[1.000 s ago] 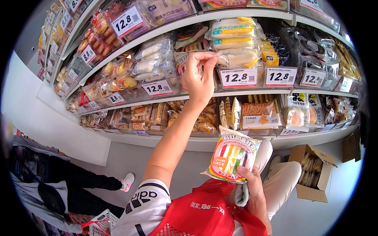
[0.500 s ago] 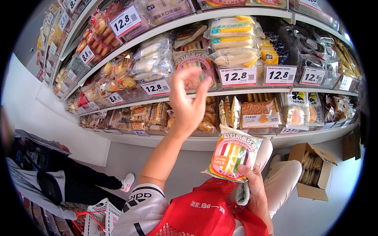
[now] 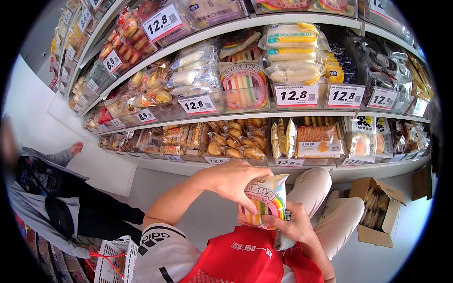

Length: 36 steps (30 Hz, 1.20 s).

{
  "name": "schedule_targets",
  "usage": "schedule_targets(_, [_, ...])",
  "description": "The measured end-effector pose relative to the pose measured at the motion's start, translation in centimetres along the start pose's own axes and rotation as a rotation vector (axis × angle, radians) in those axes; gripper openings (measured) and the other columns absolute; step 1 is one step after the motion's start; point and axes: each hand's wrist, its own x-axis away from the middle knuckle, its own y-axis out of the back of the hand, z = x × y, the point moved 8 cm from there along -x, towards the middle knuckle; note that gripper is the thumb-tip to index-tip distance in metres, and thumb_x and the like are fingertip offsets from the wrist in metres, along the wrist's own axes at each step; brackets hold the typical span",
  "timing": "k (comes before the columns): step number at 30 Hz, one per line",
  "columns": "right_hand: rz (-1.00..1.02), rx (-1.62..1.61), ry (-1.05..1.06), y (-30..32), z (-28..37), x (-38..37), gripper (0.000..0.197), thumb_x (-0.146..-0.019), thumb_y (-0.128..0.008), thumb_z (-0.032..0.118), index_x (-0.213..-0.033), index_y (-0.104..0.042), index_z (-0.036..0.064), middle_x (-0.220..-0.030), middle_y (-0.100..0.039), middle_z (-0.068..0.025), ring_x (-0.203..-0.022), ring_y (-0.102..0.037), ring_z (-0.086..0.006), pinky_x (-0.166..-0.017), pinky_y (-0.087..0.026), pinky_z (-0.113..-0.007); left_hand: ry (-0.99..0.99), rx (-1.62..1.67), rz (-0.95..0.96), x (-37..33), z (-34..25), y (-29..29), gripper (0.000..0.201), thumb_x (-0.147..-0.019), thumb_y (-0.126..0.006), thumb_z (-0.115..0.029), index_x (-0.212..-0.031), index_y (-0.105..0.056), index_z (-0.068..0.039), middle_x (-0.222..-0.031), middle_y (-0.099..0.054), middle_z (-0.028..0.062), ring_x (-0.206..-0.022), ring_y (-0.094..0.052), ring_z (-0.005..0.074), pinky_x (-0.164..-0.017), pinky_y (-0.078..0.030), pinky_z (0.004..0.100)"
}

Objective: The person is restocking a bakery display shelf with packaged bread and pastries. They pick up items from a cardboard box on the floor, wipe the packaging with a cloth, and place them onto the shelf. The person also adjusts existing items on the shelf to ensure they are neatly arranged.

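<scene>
Low in front of my body, both hands hold a packet of rainbow-striped bread [image 3: 272, 191]. My left hand [image 3: 230, 183] wraps over its upper left side, with the thumb across the front. My right hand [image 3: 296, 223] grips the lower right corner, its thumb on the front. A bit of grey cloth [image 3: 284, 241] hangs just under the right hand. On the middle shelf stands a similar rainbow bread packet [image 3: 244, 86], between white-wrapped breads [image 3: 194, 70] and a stack of yellow-and-white bread packs [image 3: 292, 54].
Curved shelves [image 3: 236, 123] with clear front rails and price tags run across the view. An opened cardboard box [image 3: 377, 214] of packets stands on the floor at right. At left another person [image 3: 89, 207] stands by a white basket [image 3: 115, 262] with red handles.
My left hand has come down from the middle shelf and closed round the packet that my right hand was holding. The packet is now tilted. The other person's hand has risen.
</scene>
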Motion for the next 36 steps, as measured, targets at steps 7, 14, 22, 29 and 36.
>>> schedule_targets(7, [0.008,-0.115,0.045,1.0,1.7,0.4,0.035,-0.080,-0.076,0.022,-0.105,-0.067,-0.0013,-0.082,-0.070,-0.0078,-0.075,-0.062,-0.0109,-0.070,-0.049,-0.026,0.085,0.063,-0.173,2.6,-0.4,3.0,0.065,-0.062,-0.087,-0.031,-0.114,-0.058,-0.004,-0.097,-0.067,0.0112,-0.086,-0.066,0.0233,-0.077,-0.050,0.0335])
schedule_targets(14, [-0.163,-0.156,-0.019,4.7,-0.4,1.6,0.023,-0.089,-0.066,0.015,-0.103,-0.065,-0.0043,-0.080,-0.070,-0.0084,-0.078,-0.063,-0.0117,-0.074,-0.048,-0.026,0.198,-0.175,-1.378,12.1,-4.2,16.4,0.050,-0.069,-0.081,-0.010,-0.112,-0.057,0.001,-0.098,-0.067,0.0098,-0.086,-0.066,0.0188,-0.077,-0.052,0.0329])
schedule_targets(22, [-0.198,-0.219,-0.047,5.1,-1.3,2.5,0.021,-0.090,-0.064,0.013,-0.102,-0.065,-0.0038,-0.080,-0.068,-0.0087,-0.078,-0.065,-0.0131,-0.073,-0.049,-0.025,0.354,-0.651,-1.210,6.4,-4.4,21.7,0.044,-0.074,-0.077,-0.029,-0.102,-0.057,-0.002,-0.086,-0.069,0.0173,-0.078,-0.066,0.0344,-0.068,-0.049,0.0418])
schedule_targets(29, [-0.192,-0.240,-0.042,5.0,-1.7,2.6,0.020,-0.090,-0.063,0.012,-0.102,-0.065,-0.0045,-0.081,-0.066,-0.0074,-0.078,-0.066,-0.0140,-0.071,-0.049,-0.024,0.331,-0.567,-0.930,2.0,-0.9,25.2,0.042,-0.072,-0.078,-0.025,-0.102,-0.058,-0.001,-0.088,-0.068,0.0190,-0.079,-0.066,0.0313,-0.073,-0.049,0.0403])
schedule_targets(36, [-0.180,-0.316,-0.049,4.6,-2.0,2.3,0.020,-0.091,-0.063,0.011,-0.100,-0.064,-0.0059,-0.085,-0.066,-0.0087,-0.078,-0.067,-0.0142,-0.071,-0.049,-0.025,0.155,-0.271,-0.653,0.4,1.6,26.8,0.040,-0.075,-0.074,-0.014,-0.107,-0.059,0.002,-0.093,-0.068,0.0096,-0.083,-0.061,0.0140,-0.079,-0.048,0.0310])
